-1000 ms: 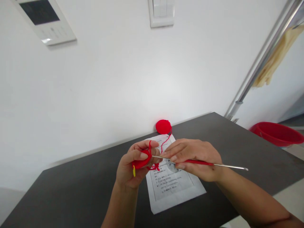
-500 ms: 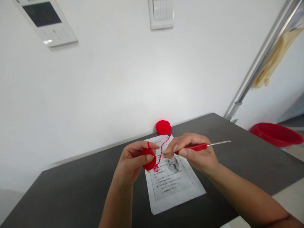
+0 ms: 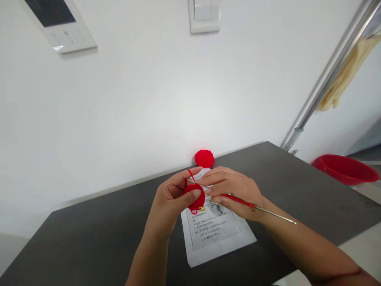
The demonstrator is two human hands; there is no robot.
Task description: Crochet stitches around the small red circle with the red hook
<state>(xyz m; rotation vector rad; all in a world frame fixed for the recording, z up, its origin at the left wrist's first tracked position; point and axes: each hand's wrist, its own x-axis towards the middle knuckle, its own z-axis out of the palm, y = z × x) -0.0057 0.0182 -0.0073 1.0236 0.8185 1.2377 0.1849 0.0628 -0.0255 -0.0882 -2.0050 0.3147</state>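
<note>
Pinching a red crochet disc (image 3: 195, 198) between thumb and forefinger, the left hand (image 3: 169, 200) is holding it over the paper sheet (image 3: 218, 236). The right hand (image 3: 235, 190) is gripping the hook (image 3: 262, 209), fingers closed round its red handle, tip lying at the disc's top edge beside the left forefinger. The yarn ball (image 3: 204, 159) is sitting beyond the fingertips.

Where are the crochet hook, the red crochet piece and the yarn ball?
crochet hook (image 3: 238, 200), head view, on its red handle.
red crochet piece (image 3: 198, 202), head view, below the thumb.
yarn ball (image 3: 204, 159), head view, on its middle.
</note>
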